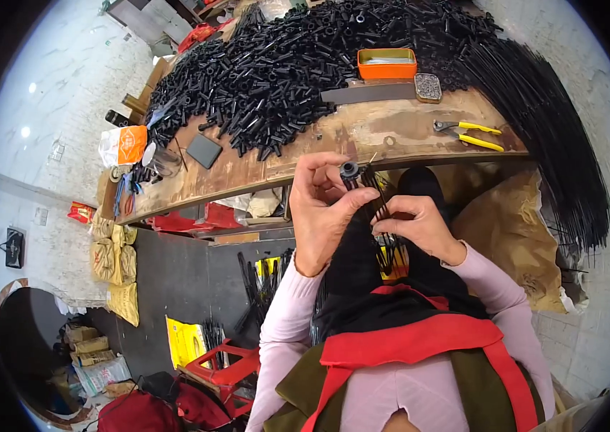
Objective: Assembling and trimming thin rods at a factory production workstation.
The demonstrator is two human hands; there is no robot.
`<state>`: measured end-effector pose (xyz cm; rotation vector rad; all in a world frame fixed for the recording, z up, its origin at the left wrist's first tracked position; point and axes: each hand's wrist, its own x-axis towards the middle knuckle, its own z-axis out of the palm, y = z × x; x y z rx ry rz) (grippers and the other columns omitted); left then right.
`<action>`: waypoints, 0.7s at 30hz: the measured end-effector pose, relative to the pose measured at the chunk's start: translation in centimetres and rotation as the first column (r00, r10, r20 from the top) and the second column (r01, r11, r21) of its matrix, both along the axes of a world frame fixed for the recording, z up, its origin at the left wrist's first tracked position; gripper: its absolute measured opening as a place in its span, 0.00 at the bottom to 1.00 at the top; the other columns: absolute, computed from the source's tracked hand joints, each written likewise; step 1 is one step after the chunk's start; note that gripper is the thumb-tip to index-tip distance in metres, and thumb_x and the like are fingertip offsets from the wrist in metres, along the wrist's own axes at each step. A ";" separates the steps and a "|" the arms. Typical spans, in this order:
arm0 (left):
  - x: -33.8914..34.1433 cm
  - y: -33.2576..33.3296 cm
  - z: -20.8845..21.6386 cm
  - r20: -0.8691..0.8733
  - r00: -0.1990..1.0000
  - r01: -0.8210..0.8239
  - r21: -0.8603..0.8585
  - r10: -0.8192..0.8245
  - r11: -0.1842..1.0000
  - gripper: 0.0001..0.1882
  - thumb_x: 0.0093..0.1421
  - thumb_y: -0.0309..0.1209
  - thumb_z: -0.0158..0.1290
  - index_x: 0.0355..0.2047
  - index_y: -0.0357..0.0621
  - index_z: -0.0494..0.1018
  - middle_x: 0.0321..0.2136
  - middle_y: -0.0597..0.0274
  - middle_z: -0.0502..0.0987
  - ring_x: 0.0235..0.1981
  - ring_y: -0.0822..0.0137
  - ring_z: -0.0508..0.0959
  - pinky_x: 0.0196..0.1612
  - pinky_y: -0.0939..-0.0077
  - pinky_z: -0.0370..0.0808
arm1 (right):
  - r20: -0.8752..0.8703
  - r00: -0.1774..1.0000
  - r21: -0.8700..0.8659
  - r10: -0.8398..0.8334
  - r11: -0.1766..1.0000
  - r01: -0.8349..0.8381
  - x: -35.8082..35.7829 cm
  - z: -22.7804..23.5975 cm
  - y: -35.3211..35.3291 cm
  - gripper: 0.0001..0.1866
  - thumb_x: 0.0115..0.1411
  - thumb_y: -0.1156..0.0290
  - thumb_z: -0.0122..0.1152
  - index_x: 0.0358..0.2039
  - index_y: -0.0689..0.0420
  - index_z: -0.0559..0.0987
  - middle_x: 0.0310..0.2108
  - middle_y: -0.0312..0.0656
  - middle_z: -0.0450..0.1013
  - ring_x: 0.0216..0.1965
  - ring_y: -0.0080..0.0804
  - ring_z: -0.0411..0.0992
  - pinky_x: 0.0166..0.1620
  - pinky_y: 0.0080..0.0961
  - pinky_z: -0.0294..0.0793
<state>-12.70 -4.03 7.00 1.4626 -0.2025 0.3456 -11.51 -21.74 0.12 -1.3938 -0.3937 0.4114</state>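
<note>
In front of the table edge my left hand (323, 205) is closed on a black plastic tube piece (349, 170), its round hollow end turned up between thumb and fingers. My right hand (416, 223) is close beside it, thumb and forefinger pinched on thin black rods (380, 209). These rods run from near the tube piece down toward my lap. A thin, light-coloured tip sticks up by the tube piece. Where rods and tube piece meet is partly covered by my left hand.
A wooden table (247, 178) carries a large heap of black tube pieces (276, 72), an orange box (387, 68), a tray of small metal bits (428, 87) and yellow-handled pliers (471, 135). Long black rods (543, 122) hang over its right end. A red stool (236, 371) stands at lower left.
</note>
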 end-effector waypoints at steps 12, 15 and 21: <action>1.5 0.4 -0.3 -0.115 0.977 0.170 -0.100 -0.181 0.980 0.19 0.60 0.24 0.59 0.51 0.39 0.70 0.34 0.67 0.75 0.35 0.78 0.74 0.41 0.83 0.71 | -0.031 0.998 0.030 -0.057 0.998 0.058 0.1 -0.3 0.7 0.04 0.56 0.80 0.64 0.32 0.66 0.80 0.27 0.39 0.78 0.31 0.22 0.77 0.36 0.17 0.75; 1.3 -0.1 -0.4 -0.107 0.984 0.135 -0.052 -0.140 0.989 0.19 0.65 0.28 0.53 0.55 0.37 0.69 0.37 0.63 0.76 0.40 0.74 0.77 0.46 0.79 0.74 | 0.009 0.996 -0.002 -0.083 0.997 0.083 0.5 -0.2 1.2 0.03 0.57 0.80 0.64 0.32 0.66 0.79 0.27 0.39 0.78 0.31 0.22 0.77 0.36 0.18 0.76; 0.7 -2.3 -0.9 -0.035 0.996 -0.078 -0.012 0.078 0.997 0.19 0.70 0.31 0.45 0.58 0.35 0.67 0.37 0.61 0.76 0.37 0.74 0.76 0.43 0.81 0.73 | -0.001 0.995 0.023 -0.100 0.995 0.100 1.2 -0.6 2.3 0.05 0.56 0.77 0.66 0.29 0.66 0.81 0.23 0.36 0.77 0.25 0.16 0.73 0.30 0.15 0.72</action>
